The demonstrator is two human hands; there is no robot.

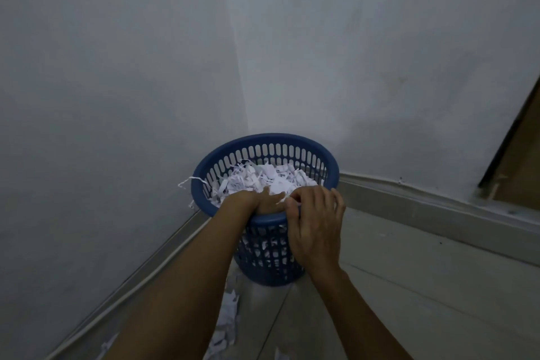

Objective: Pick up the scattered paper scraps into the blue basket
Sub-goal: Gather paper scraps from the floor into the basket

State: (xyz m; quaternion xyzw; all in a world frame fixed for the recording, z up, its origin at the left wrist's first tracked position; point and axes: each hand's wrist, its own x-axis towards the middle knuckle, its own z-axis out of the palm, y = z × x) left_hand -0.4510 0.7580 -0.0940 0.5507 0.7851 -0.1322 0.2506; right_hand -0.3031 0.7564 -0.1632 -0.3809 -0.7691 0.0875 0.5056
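Note:
A blue slotted basket [270, 138] stands on the floor in the room's corner, heaped nearly to the rim with white paper scraps [263, 177]. My left hand [257, 201] reaches over the near rim into the heap; its fingers are buried in the paper. My right hand [315, 222] is at the near rim beside it, fingers curled, with a small white scrap at the fingertips. More scraps on the floor [228, 316] lie in a trail in front of the basket, partly hidden by my left forearm. One thin strip [189, 180] hangs over the basket's left rim.
Two pale walls meet right behind the basket, with a skirting board [423, 202] along each. A brown door frame [514, 155] stands at the right. Grey floor tiles [423, 286] spread to the right of the basket.

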